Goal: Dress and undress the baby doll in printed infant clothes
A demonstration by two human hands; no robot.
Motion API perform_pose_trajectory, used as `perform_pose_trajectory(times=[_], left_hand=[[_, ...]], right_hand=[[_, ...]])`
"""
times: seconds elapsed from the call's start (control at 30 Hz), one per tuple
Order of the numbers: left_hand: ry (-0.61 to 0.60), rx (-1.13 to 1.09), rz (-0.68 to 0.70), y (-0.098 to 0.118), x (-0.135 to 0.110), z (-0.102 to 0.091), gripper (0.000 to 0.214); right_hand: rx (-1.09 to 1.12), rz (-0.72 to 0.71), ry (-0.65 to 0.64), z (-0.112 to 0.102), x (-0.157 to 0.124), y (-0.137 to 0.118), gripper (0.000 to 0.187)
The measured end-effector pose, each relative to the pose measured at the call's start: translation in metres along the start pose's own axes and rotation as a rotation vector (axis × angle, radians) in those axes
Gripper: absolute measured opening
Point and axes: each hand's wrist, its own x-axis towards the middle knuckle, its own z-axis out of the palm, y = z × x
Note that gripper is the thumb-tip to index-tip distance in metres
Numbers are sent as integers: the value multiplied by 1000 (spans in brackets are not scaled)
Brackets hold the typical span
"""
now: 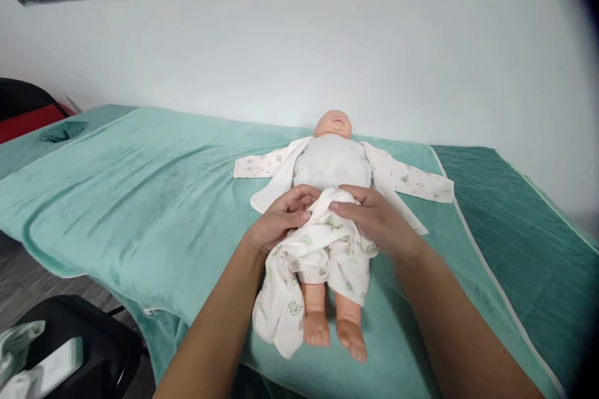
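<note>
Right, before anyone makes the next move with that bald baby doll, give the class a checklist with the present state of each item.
1. Bald, smooth-surfaced baby doll lying on its back on the soft teal blanket: ok.
2. Right hand gripping the bunched white cloth with green print: ok, thumb on top.
3. Left hand closed on that cloth: cannot tell, fingers curl at its edge.
4. Cloth smooth and flat: not ok, gathered in folds, one length hanging beside a leg.
5. White printed long-sleeved jacket fastened: not ok, spread open.
6. Both bare feet uncovered: ok.
</note>
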Motion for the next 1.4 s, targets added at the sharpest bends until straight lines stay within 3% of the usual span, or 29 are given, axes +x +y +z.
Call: perform_pose_trajectory(times=[0.07,0.17,0.3,0.43,0.57,0.63,0.7,0.87,1.03,1.2,1.4], left_hand=[[-34,8,-28,0,0,2,54],[-88,-6,-56,-1,2,2,62],[4,-91,-4,-3,1,3,56],[68,-119,-7,-3,-2,7,52],[204,-73,48,-4,-2,12,40],[249,-35,74,-5,-1,14,36],[290,23,113,-7,1,14,33],[360,162,184,-10,4,13,31],[164,110,89,-6,1,14,60],[48,56,-7,0,-2,13,75],[95,-79,57,-5,-3,10,59]], right_hand=[[192,-6,97,5,0,4,24],[385,-39,143,7,1,7,29],[432,-55,100,3,1,9,29],[278,-61,4,-2,0,7,30],[-41,-50,-280,0,-3,-2,32],[-159,-31,-360,6,-4,-7,34],[-248,-20,-320,14,-5,-9,33],[-211,47,-34,23,-3,0,26],[114,106,163,17,0,8,33],[364,106,146,14,3,10,29],[406,65,67,10,2,12,30]])
